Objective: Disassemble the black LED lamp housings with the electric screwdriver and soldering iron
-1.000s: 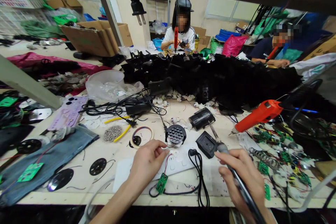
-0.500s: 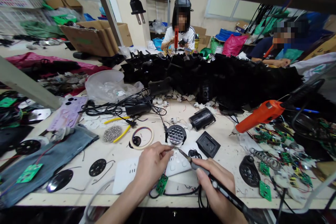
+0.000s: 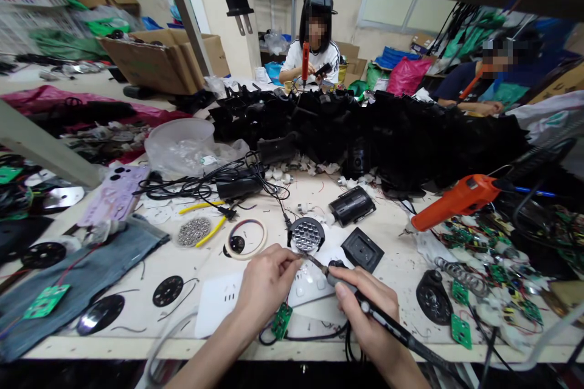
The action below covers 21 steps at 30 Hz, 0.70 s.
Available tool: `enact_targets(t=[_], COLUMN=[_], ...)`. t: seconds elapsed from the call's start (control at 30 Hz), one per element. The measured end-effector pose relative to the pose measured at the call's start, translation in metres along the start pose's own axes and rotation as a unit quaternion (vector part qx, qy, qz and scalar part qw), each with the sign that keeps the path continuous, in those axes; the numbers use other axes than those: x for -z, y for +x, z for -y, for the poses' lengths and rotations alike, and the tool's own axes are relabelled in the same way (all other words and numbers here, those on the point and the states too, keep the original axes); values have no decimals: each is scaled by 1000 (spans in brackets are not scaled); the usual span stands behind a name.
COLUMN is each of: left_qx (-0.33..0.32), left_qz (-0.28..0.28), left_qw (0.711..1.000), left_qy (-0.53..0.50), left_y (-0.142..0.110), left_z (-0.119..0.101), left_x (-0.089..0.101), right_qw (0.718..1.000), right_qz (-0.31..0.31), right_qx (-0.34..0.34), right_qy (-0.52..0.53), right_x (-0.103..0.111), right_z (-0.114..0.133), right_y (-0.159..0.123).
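Observation:
My right hand is closed round a soldering iron, whose tip points up and left toward my left fingertips. My left hand pinches something thin, perhaps a wire, beside the iron's tip; it is too small to make out. Just beyond the fingertips lies a round black part with a shiny honeycomb face. Below my left fingers hangs a small green circuit board with a black cable near it. Under both hands is a white power strip.
An orange electric screwdriver hangs at right above loose circuit boards. A dish of screws, yellow-handled pliers and a tape roll lie left. A heap of black parts spans the back. Two people work beyond.
The iron's tip has moved slightly left, closer to my left fingertips, as my right hand shifted left and up. My left hand stays almost in place.

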<state>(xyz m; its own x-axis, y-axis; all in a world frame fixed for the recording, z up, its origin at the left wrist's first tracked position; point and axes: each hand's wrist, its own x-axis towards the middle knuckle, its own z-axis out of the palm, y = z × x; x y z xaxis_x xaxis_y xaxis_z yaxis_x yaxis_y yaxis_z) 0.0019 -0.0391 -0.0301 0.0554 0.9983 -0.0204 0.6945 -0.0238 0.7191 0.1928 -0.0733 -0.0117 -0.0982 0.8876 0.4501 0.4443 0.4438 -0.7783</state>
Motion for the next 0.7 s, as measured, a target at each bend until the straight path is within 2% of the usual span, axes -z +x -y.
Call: enact_targets(t=[0.2, 0.7], left_qx=[-1, -59], left_qz=[10, 19], left_qw=[1000, 997], left_qy=[-11, -40], left_y=[0, 2], left_z=[0, 1], left_x=[0, 6], right_qw=[1000, 999], right_qz=[1, -24], right_qx=[-9, -36], right_qy=[0, 24], right_x=[0, -4], right_z=[-1, -1], right_y=[-1, -3])
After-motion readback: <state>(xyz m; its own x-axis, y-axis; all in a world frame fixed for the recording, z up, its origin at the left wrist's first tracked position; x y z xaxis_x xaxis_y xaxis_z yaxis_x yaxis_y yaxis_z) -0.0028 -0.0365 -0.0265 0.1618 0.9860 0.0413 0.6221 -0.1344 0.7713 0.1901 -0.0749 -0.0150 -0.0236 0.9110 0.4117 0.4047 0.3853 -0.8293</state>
